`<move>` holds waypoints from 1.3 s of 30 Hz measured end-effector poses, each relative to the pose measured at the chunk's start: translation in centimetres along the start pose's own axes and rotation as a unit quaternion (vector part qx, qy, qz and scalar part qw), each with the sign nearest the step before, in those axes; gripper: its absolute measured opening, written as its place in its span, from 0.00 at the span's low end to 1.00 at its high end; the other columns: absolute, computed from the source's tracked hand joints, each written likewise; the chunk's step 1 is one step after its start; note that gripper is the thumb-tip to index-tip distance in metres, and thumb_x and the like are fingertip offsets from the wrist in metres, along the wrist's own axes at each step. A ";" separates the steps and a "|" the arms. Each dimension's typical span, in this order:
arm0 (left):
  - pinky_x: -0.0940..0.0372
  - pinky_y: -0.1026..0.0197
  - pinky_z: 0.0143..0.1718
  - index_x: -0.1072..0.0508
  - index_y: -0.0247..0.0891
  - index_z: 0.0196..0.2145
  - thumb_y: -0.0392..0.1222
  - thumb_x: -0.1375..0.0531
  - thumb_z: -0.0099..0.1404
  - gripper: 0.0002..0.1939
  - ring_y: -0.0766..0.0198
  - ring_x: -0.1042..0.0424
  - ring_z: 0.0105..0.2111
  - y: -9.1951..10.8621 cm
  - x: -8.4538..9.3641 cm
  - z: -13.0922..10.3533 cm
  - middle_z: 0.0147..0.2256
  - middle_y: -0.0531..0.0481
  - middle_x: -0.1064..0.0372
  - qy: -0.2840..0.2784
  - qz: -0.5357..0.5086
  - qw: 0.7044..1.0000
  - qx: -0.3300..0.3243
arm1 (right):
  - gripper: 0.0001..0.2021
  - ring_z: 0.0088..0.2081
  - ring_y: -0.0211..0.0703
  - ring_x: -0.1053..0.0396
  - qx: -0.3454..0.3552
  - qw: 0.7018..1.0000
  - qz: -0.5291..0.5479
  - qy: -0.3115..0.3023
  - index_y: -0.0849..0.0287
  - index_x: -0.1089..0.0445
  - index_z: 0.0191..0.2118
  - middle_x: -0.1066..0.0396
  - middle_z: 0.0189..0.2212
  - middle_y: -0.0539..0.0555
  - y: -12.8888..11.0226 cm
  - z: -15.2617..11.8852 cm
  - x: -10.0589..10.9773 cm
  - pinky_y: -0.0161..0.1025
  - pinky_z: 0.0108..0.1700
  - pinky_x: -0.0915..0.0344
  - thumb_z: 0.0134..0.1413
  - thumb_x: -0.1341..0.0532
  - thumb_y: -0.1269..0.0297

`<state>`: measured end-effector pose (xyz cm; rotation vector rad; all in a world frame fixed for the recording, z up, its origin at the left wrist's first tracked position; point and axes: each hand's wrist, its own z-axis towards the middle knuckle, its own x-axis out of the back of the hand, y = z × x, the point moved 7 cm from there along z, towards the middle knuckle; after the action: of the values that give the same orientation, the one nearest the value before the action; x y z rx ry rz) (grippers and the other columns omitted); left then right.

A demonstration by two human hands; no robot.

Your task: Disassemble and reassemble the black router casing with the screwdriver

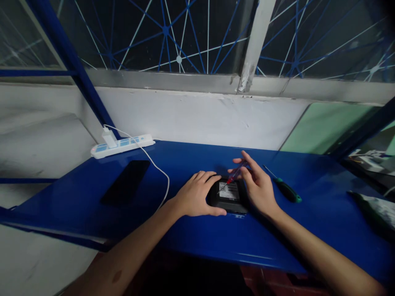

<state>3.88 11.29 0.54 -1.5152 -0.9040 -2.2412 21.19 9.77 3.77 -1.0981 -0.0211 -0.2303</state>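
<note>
Device (pixel 230 191) set back from table edge (pixel 234 255); left hand (pixel 197 196) clasps, right hand (pixel 259 186) pinches screwdriver (pixel 233 176)

Blue table (pixel 191 236), white wall (pixel 185 115), dark patterned windows (pixel 163 37) — dim light

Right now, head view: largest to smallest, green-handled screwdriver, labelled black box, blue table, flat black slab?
1. blue table
2. flat black slab and labelled black box: too alike to rank; left hand partly covers it
3. green-handled screwdriver
</note>
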 end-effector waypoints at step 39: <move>0.46 0.33 0.64 0.43 0.40 0.67 0.73 0.37 0.53 0.53 0.37 0.43 0.64 -0.1 0.4 0.1 0.67 0.37 0.46 -0.045 -0.012 0.998 0.044 | 0.24 0.32 0.44 0.25 0.050 0.985 -0.109 0.127 0.53 0.37 0.58 0.27 0.38 0.53 2.8 3.4 5.9 0.48 0.38 0.26 0.59 0.36 0.56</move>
<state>3.75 11.45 0.94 -1.5851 -1.0367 -2.1341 27.83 12.96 3.58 -0.9598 0.0744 -0.5599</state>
